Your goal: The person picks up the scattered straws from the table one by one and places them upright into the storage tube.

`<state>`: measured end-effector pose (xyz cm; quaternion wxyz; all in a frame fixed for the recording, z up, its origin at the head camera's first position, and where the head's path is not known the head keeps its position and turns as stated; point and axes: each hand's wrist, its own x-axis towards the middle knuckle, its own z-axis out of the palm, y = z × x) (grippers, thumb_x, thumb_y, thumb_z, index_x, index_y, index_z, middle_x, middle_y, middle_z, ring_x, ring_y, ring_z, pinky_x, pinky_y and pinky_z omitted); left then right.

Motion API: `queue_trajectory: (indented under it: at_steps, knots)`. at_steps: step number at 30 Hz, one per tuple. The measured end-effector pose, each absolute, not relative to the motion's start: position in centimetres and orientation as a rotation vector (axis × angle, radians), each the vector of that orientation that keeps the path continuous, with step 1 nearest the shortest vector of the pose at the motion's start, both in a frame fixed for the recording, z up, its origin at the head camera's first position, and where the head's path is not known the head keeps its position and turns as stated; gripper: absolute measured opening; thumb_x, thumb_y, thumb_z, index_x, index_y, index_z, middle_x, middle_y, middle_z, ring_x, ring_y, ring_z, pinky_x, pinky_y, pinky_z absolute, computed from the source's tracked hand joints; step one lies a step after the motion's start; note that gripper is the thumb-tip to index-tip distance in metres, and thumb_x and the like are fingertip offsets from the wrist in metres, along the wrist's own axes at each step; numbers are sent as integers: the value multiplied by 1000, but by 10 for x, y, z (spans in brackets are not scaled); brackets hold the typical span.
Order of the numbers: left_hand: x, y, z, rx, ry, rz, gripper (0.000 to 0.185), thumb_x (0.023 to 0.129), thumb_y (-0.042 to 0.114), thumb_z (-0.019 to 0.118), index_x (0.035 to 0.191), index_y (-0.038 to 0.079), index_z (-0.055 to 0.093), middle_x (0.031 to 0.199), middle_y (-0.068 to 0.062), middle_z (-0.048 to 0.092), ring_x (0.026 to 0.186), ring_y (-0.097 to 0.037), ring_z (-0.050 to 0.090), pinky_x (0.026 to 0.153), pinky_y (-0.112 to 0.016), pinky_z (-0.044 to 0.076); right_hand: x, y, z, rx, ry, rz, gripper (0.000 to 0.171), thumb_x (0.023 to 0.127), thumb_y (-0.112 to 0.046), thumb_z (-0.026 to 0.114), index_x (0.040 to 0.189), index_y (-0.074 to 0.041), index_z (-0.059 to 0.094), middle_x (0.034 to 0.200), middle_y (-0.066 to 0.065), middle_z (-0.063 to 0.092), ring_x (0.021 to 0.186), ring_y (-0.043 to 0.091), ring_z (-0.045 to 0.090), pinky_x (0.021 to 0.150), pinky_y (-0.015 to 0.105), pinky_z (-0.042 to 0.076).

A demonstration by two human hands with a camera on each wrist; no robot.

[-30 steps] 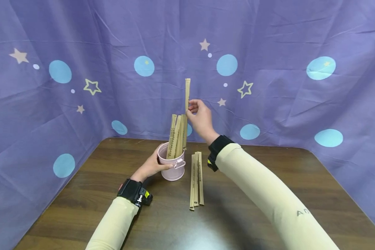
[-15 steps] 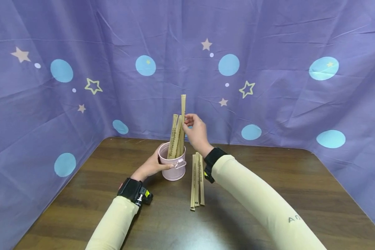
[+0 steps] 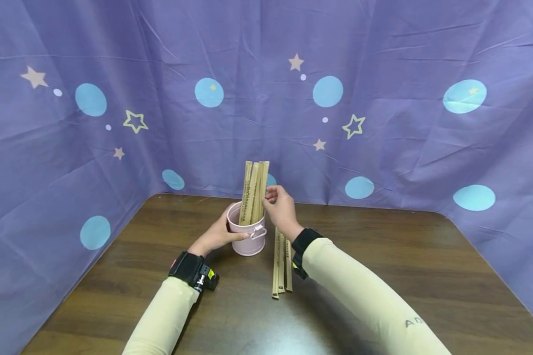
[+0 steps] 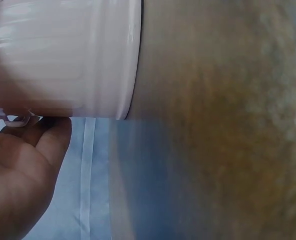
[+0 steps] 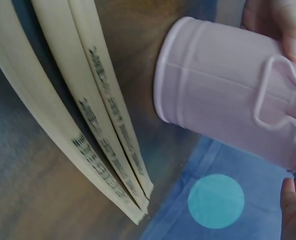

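A pale pink bucket (image 3: 247,242) holds tan printed strips (image 3: 254,192) on a dark brown table (image 3: 382,256), before star-and-dot purple cloth (image 3: 382,123).

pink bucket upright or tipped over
Upright: the pink bucket stands on the table, paper sleeves sticking up from it, left hand holding its side.

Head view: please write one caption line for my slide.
Left hand holds a pink bucket of wrapped chopsticks; right hand pinches one; three lie on the table.

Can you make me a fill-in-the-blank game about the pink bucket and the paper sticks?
The left hand holds the pink ____.
The bucket stands on a brown wooden ____.
Beside the bucket, ____ wrapped sticks lie flat on the table.
The right hand touches the sticks standing ____ the bucket.

Missing words: bucket, table, three, in
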<state>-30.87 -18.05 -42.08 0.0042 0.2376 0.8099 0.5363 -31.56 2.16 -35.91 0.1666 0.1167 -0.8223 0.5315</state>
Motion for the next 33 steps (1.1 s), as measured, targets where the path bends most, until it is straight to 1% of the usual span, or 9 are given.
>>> queue_trajectory:
  at_steps: [6,12,15,17,20,23,27,30,33]
  knots:
    - [-308,-178,-419,718,2533,1681,93,83,4,80,158,4,25,154,-25,45,140,-41,47,122,-55,34,-316,24,-366,290,-2354,1566,29,90,2,66,118,8,62,105,24,71,98,36,69,86,39,59]
    - [-307,-177,-421,736,2526,1684,93,84,4,80,158,2,25,152,-26,47,139,-42,48,122,-55,34,-319,39,-362,256,-2367,1565,34,93,-8,70,122,8,62,107,24,70,100,36,68,87,39,57]
    - [-307,-178,-421,726,2530,1684,93,83,4,81,158,3,25,152,-26,47,139,-42,48,122,-57,34,-323,52,-357,238,-2399,1543,33,93,-8,69,121,8,62,107,24,69,101,38,67,89,39,57]
    - [-306,-180,-420,706,2538,1680,93,83,5,81,158,4,26,152,-26,47,140,-42,47,122,-57,33,-324,61,-355,223,-2456,1516,33,92,-6,67,120,9,62,106,25,69,100,38,68,86,36,57]
    - [-304,-181,-416,695,2543,1683,93,83,4,81,158,3,26,152,-27,46,140,-44,46,123,-59,33,-327,73,-355,195,-2591,1471,33,91,-3,64,121,10,61,107,25,69,94,36,70,78,29,57]
    - [-304,-182,-414,703,2546,1683,93,83,3,81,158,2,26,153,-27,46,140,-44,46,123,-59,32,-329,83,-363,161,-2715,1461,34,91,-2,62,122,11,61,101,19,68,77,23,69,70,22,56]
    - [-304,-181,-415,693,2556,1668,93,83,4,81,158,3,26,153,-27,46,140,-44,46,123,-58,33,-330,89,-379,110,-2796,1499,33,89,-1,62,120,12,62,93,12,65,69,14,65,71,26,61]
    - [-304,-180,-416,683,2555,1669,94,83,4,81,158,3,26,152,-28,46,140,-44,46,123,-58,32,-327,89,-391,69,-2810,1543,33,88,2,63,118,13,61,91,10,61,70,15,64,73,30,63]
    - [-304,-179,-417,694,2550,1676,94,83,4,81,158,3,26,152,-27,46,140,-44,47,122,-58,33,-325,88,-400,23,-2809,1587,27,85,5,62,110,14,61,89,8,56,67,12,61,68,27,63]
